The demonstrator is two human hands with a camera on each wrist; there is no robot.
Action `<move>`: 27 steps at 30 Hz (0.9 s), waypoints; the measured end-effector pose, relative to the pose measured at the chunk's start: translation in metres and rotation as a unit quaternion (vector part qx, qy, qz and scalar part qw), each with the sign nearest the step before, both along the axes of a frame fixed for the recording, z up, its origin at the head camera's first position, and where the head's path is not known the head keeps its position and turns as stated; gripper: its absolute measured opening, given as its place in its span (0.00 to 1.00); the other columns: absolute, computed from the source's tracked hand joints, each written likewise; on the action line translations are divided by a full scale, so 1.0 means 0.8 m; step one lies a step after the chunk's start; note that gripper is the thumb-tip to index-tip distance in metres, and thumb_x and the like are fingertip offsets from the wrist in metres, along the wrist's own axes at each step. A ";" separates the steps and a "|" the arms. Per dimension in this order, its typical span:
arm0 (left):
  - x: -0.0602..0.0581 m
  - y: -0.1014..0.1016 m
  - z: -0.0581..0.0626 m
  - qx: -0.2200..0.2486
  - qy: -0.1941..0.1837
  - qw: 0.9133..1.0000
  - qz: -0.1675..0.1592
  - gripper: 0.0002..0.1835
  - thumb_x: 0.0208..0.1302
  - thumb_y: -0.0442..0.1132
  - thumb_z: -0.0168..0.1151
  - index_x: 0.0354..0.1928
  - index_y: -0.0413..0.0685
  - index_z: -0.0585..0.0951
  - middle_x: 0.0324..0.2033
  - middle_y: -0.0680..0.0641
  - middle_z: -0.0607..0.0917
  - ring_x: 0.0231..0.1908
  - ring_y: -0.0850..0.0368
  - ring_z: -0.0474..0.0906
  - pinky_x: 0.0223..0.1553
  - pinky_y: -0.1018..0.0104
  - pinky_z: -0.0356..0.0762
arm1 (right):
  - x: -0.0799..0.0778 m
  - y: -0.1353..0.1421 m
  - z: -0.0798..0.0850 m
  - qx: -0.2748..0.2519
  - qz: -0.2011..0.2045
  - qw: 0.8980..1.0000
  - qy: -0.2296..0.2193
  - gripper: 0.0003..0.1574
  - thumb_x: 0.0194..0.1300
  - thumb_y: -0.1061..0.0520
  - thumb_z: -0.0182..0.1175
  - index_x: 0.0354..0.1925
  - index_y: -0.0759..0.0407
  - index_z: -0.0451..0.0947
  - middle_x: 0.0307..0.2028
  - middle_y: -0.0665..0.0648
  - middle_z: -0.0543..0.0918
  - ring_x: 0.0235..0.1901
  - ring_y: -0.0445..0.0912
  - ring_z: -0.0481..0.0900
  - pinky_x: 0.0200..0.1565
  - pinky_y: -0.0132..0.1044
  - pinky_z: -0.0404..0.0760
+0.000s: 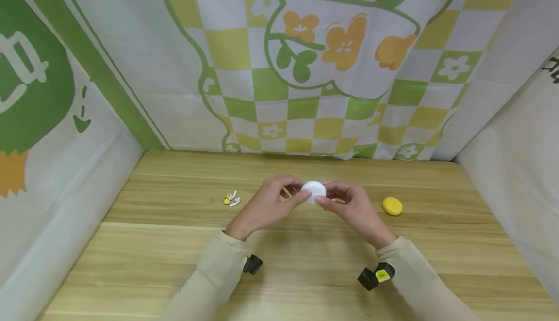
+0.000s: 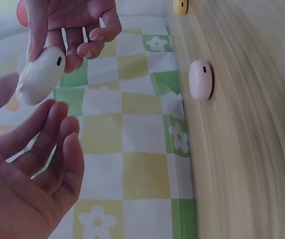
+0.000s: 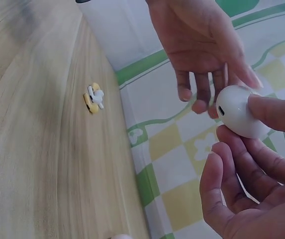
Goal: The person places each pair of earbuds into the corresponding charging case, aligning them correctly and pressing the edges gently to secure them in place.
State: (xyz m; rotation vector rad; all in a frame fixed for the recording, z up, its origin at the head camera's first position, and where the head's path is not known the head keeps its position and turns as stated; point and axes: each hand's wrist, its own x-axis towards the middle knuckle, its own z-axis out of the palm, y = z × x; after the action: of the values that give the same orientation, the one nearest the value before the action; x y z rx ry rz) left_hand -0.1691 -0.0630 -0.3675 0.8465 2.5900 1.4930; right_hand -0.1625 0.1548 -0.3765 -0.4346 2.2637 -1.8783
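Note:
A white, rounded earbud case (image 1: 314, 190) is held up above the table between both hands. My left hand (image 1: 271, 207) pinches its left side, thumb on the near face and fingers behind. From the other side, my right hand (image 1: 355, 209) grips it the same way. The left wrist view shows a small dark port on the white case (image 2: 43, 74). Its lid looks closed. On the wood beyond, a pink case (image 2: 200, 79) lies in that view; the hands mostly hide that spot from the head view.
Loose white and yellow earbuds (image 1: 232, 199) lie in a small cluster left of the hands. To the right sits a yellow case (image 1: 392, 206). The wooden table (image 1: 305, 282) meets a checkered, flowered cloth (image 1: 327, 122) at its back edge, with white cloth at both sides.

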 end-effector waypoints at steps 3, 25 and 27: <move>0.000 0.002 0.002 0.007 0.008 1.000 0.010 0.15 0.66 0.53 0.56 0.43 0.52 0.81 0.35 0.59 0.80 0.37 0.65 0.74 0.41 0.66 0.75 | 0.001 -0.002 0.000 0.005 0.005 1.000 0.014 0.19 0.59 0.54 0.65 0.47 0.62 0.79 0.43 0.59 0.82 0.44 0.51 0.79 0.44 0.40 0.80; -0.004 -0.009 -0.007 -0.047 0.004 0.997 0.066 0.20 0.70 0.59 0.44 0.36 0.58 0.81 0.29 0.59 0.80 0.32 0.64 0.75 0.33 0.65 0.74 | 0.003 -0.002 -0.011 0.032 0.014 0.999 0.035 0.15 0.57 0.56 0.67 0.42 0.61 0.81 0.38 0.58 0.83 0.37 0.51 0.79 0.39 0.39 0.81; -0.008 -0.021 -0.009 -0.061 0.005 0.994 0.087 0.20 0.69 0.59 0.45 0.39 0.57 0.81 0.31 0.60 0.80 0.33 0.64 0.75 0.34 0.65 0.74 | 0.003 0.000 -0.012 0.032 0.007 0.999 0.027 0.16 0.56 0.56 0.68 0.42 0.62 0.80 0.38 0.59 0.83 0.37 0.53 0.80 0.38 0.38 0.81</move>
State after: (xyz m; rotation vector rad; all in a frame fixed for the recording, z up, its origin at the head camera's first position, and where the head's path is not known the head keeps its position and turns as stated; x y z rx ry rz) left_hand -0.1751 -0.0796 -0.3750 0.6322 2.7916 1.3506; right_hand -0.1604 0.1544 -0.3860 -0.4965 2.3409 -1.8035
